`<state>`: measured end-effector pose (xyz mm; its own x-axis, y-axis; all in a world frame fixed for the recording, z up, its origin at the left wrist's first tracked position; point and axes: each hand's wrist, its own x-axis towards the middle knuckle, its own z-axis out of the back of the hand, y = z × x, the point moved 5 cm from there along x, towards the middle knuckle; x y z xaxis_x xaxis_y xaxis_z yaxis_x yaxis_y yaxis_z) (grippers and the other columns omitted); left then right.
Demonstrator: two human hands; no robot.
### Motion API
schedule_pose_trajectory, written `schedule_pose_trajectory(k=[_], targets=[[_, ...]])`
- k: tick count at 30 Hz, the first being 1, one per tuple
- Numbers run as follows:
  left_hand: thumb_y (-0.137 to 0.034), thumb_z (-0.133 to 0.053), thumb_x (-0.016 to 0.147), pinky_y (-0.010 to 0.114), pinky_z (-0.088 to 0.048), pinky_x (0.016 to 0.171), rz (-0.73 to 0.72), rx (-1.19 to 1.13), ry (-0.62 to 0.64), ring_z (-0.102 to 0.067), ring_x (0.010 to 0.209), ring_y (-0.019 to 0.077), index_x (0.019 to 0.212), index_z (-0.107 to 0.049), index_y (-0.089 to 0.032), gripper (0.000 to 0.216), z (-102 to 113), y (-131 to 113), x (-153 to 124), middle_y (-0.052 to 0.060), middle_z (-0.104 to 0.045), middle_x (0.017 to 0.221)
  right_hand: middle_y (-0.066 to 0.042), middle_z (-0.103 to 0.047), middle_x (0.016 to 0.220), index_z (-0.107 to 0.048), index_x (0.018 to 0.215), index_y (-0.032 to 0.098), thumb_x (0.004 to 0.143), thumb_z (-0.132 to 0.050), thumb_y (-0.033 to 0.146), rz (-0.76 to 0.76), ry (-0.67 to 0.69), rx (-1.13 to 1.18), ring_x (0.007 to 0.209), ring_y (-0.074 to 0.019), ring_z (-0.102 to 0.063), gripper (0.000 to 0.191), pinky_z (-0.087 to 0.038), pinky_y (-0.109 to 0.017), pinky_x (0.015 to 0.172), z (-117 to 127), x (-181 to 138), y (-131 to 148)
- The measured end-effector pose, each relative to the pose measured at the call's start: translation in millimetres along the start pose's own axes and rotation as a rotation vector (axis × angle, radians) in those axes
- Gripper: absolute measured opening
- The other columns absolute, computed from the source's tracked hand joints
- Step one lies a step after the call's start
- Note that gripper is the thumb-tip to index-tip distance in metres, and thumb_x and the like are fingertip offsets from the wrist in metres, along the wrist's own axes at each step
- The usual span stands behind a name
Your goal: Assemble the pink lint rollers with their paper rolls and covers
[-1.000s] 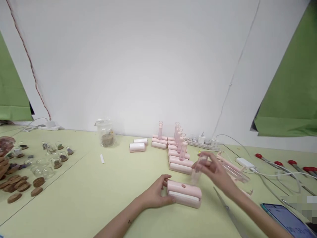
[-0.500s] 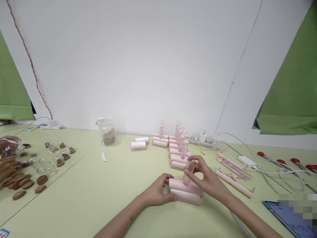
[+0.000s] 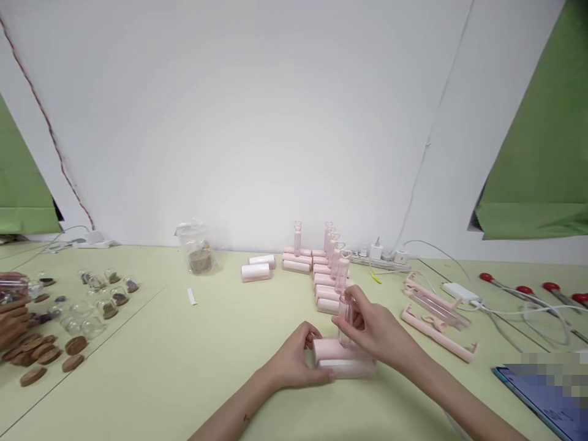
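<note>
The left hand [image 3: 298,358] is wrapped round the left end of a pink base [image 3: 333,350] on the near part of the table [image 3: 220,361], its thumb along the near side and its fingers curled behind. The right hand [image 3: 374,327] pinches a clear tube [image 3: 344,323] between thumb and fingers, holding it upright at the top of the base; the fingers cover part of the tube, and whether it is seated cannot be told. Just beyond, a row of pink bases with upright pink bottles [image 3: 341,275] runs towards the wall [image 3: 257,122], close behind the right hand and crowding the far side. Another short stack with one bottle [image 3: 297,240] stands to its left, and two white rolls [image 3: 256,272] lie farther left. To the right of the right hand are pink frame pieces [image 3: 438,337], then a white adapter [image 3: 459,292] among loose cables, red-ended tools [image 3: 524,291] and, nearer, a phone [image 3: 542,398]. On the left, well apart from the work, are a plastic bag [image 3: 196,248], a white strip [image 3: 192,296], small glass domes [image 3: 92,326] and wooden discs [image 3: 33,376], with another person's hand [image 3: 11,324] at the edge.
</note>
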<state>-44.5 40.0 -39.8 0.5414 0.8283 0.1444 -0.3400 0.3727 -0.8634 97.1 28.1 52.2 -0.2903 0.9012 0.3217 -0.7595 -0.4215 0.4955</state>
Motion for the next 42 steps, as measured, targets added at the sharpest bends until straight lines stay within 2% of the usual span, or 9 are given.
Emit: schedule_pose_trajectory(k=[11, 21, 27, 30, 32, 35, 37, 39, 42], targets=[[-0.065, -0.067, 0.030, 0.023, -0.026, 0.050, 0.050, 0.494, -0.174, -0.040, 0.059, 0.0141, 0.071, -0.041, -0.019, 0.068, -12.4, -16.4, -2.8, -0.002, -0.046, 0.068, 0.008, -0.047, 0.048, -0.028, 0.080, 0.024, 0.079, -0.040, 0.035, -0.049, -0.131, -0.079, 0.041, -0.0168, -0.051, 0.016, -0.030, -0.022, 0.040, -1.9, -15.3, 2.4], [-0.060, -0.064, 0.046, 0.026, -0.028, 0.048, 0.242, 0.619, -0.236, -0.056, 0.062, 0.0222, 0.087, -0.046, -0.017, 0.062, -28.2, -33.5, -18.5, 0.002, -0.056, 0.075, 0.006, -0.048, 0.045, -0.027, 0.078, 0.023, 0.079, -0.037, 0.032, -0.199, -0.207, -0.265, 0.038, -0.0173, -0.050, 0.013, -0.020, -0.019, 0.038, -2.4, -17.6, 8.9], [-0.056, -0.053, 0.063, 0.028, -0.033, 0.051, 0.335, 0.636, -0.124, -0.059, 0.067, 0.0271, 0.099, -0.045, -0.009, 0.060, -45.2, -43.9, -18.7, 0.010, -0.060, 0.076, 0.004, -0.049, 0.044, -0.034, 0.081, 0.021, 0.082, -0.038, 0.031, -0.327, -0.315, -0.542, 0.038, -0.0186, -0.053, 0.011, -0.015, -0.020, 0.036, -16.9, -21.6, 9.7], [-0.049, -0.049, 0.067, 0.029, -0.035, 0.053, 0.309, 0.666, -0.140, -0.058, 0.068, 0.0264, 0.101, -0.043, -0.009, 0.053, -41.5, -43.8, -20.3, 0.010, -0.061, 0.077, 0.002, -0.053, 0.048, -0.035, 0.083, 0.021, 0.081, -0.039, 0.036, -0.356, -0.296, -0.503, 0.043, -0.0207, -0.056, 0.016, -0.017, -0.021, 0.037, -15.8, -25.1, 12.0], [-0.044, -0.050, 0.066, 0.028, -0.035, 0.054, 0.282, 0.656, -0.141, -0.058, 0.069, 0.0241, 0.100, -0.044, -0.012, 0.047, -30.8, -40.7, -23.3, 0.008, -0.061, 0.080, 0.002, -0.057, 0.052, -0.035, 0.086, 0.022, 0.078, -0.044, 0.043, -0.331, -0.208, -0.323, 0.047, -0.0203, -0.057, 0.025, -0.024, -0.021, 0.038, -10.1, -27.4, 9.2], [-0.038, -0.051, 0.066, 0.025, -0.036, 0.056, 0.202, 0.594, -0.069, -0.056, 0.069, 0.0198, 0.098, -0.044, -0.020, 0.037, -9.0, -34.4, -27.4, 0.002, -0.060, 0.078, 0.004, -0.061, 0.061, -0.034, 0.091, 0.024, 0.076, -0.044, 0.049, -0.262, -0.116, 0.011, 0.054, -0.0169, -0.059, 0.031, -0.037, -0.021, 0.045, 11.4, -29.4, -9.4], [-0.038, -0.052, 0.066, 0.025, -0.038, 0.061, 0.145, 0.548, 0.006, -0.054, 0.076, 0.0196, 0.100, -0.046, -0.024, 0.037, 4.8, -31.4, -29.2, 0.000, -0.059, 0.078, 0.003, -0.063, 0.067, -0.037, 0.091, 0.025, 0.080, -0.037, 0.046, -0.267, -0.170, 0.032, 0.061, -0.0150, -0.061, 0.023, -0.041, -0.022, 0.053, 37.6, -27.8, -37.2], [-0.044, -0.062, 0.057, 0.029, -0.039, 0.072, 0.133, 0.514, 0.054, -0.050, 0.089, 0.0241, 0.111, -0.043, -0.024, 0.060, 16.7, -30.1, -29.5, 0.002, -0.057, 0.085, 0.001, -0.063, 0.073, -0.042, 0.084, 0.024, 0.081, -0.034, 0.039, -0.334, -0.237, -0.135, 0.066, -0.0148, -0.060, 0.017, -0.041, -0.022, 0.056, 65.2, -24.1, -74.5], [-0.047, -0.072, 0.042, 0.038, -0.034, 0.086, 0.159, 0.341, -0.013, -0.038, 0.108, 0.0306, 0.129, -0.021, -0.021, 0.104, 31.3, -36.3, -22.2, 0.010, -0.047, 0.112, -0.005, -0.063, 0.066, -0.048, 0.067, 0.021, 0.072, -0.042, 0.028, -0.463, -0.256, -0.284, 0.062, -0.0219, -0.059, 0.011, -0.038, -0.029, 0.051, 90.9, -19.1, -132.0]])
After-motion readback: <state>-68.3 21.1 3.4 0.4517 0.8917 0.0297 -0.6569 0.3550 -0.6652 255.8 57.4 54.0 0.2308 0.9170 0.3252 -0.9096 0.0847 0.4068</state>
